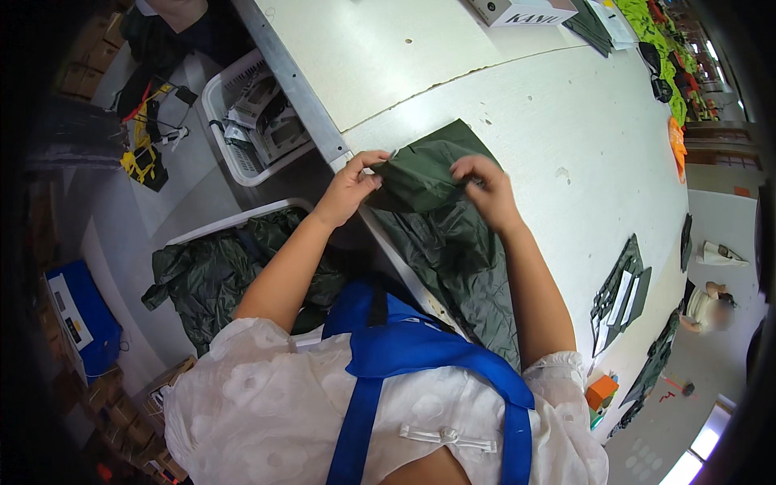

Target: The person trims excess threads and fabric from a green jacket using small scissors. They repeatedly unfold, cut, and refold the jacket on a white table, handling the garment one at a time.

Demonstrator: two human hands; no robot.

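A piece of thin dark green fabric [428, 166], with a slight sheen, is raised over the edge of the white table. My left hand [349, 191] pinches its left corner between thumb and fingers. On its right side my right hand [487, 190] has curled fingers against the cloth, slightly smeared by motion. More crumpled green fabric [465, 267] hangs below, between my forearms, running down over the table edge toward my body. I cannot make out what kind of garment or bag it is.
Left of the table stand a white basket [212, 101] of packages and a bin with dark green fabric [202, 275]. A white box [521, 11] sits at the far side. Folded green pieces with white papers [621, 299] lie on the right. Another person [710, 307] is farther right.
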